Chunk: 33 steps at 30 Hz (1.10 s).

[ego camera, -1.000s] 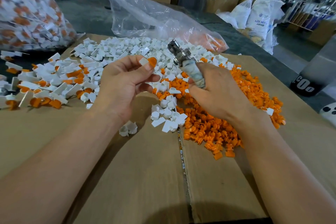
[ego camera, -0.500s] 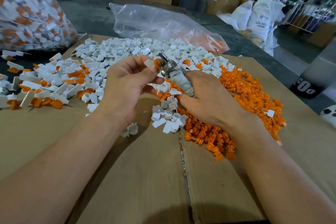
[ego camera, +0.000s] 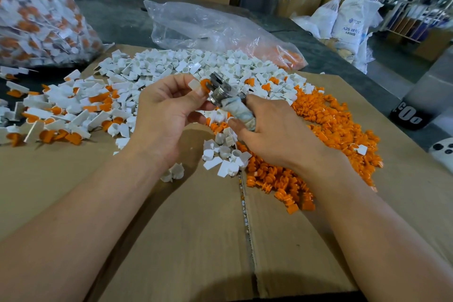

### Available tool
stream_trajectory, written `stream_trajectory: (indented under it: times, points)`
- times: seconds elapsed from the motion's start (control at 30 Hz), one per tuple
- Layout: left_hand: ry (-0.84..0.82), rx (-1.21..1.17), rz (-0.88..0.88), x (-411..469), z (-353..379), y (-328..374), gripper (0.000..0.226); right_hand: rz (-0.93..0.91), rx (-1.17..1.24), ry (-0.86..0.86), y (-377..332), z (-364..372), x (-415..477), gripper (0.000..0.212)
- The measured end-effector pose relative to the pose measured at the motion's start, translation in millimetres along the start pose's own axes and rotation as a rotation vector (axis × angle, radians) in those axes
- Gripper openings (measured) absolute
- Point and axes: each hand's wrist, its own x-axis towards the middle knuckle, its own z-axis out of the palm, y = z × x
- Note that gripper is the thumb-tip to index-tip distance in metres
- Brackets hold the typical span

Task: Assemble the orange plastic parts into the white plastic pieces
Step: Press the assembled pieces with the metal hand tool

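Note:
My left hand [ego camera: 166, 115] pinches a white plastic piece [ego camera: 195, 85] with an orange part [ego camera: 204, 84] seated in it, held above the cardboard. My right hand [ego camera: 277, 130] grips a metal tool [ego camera: 218, 91] by its cloth-wrapped handle, and the tool's head touches the orange part. A heap of loose white pieces [ego camera: 186, 66] lies behind my hands. Loose orange parts [ego camera: 328, 125] are piled to the right. Assembled white-and-orange pieces [ego camera: 61, 115] lie scattered at the left.
Flattened cardboard [ego camera: 196, 240] covers the table. A clear plastic bag [ego camera: 210, 29] with some orange parts lies at the back. A large bag of assembled pieces [ego camera: 36, 14] stands at the far left. Boxes and white sacks [ego camera: 348, 19] fill the background.
My right hand has swung the tool down and left from upright until its head meets the orange part held in my left hand. My left hand has stayed almost in place.

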Motion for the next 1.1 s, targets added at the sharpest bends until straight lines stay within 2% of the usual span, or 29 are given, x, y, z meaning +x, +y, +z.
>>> stream_trajectory:
  times: [0.53, 0.7, 0.9, 1.1]
  points:
    - [0.015, 0.045, -0.006, 0.2, -1.1, -3.5, 0.023, 0.044, -0.085, -0.009, -1.5, 2.9, 3.0, 0.035]
    - [0.015, 0.051, -0.004, 0.1, -1.3, -4.2, 0.025, 0.041, -0.099, -0.016, -0.7, 2.9, 3.8, 0.027]
    - [0.030, 0.011, -0.017, 0.3, -1.4, -3.3, 0.025, 0.051, -0.114, -0.013, -2.5, 7.6, 6.0, 0.042]
    - [0.026, 0.022, -0.026, -0.6, -1.7, -1.1, 0.024, 0.049, -0.091, 0.018, 0.4, 10.1, 4.0, 0.031]
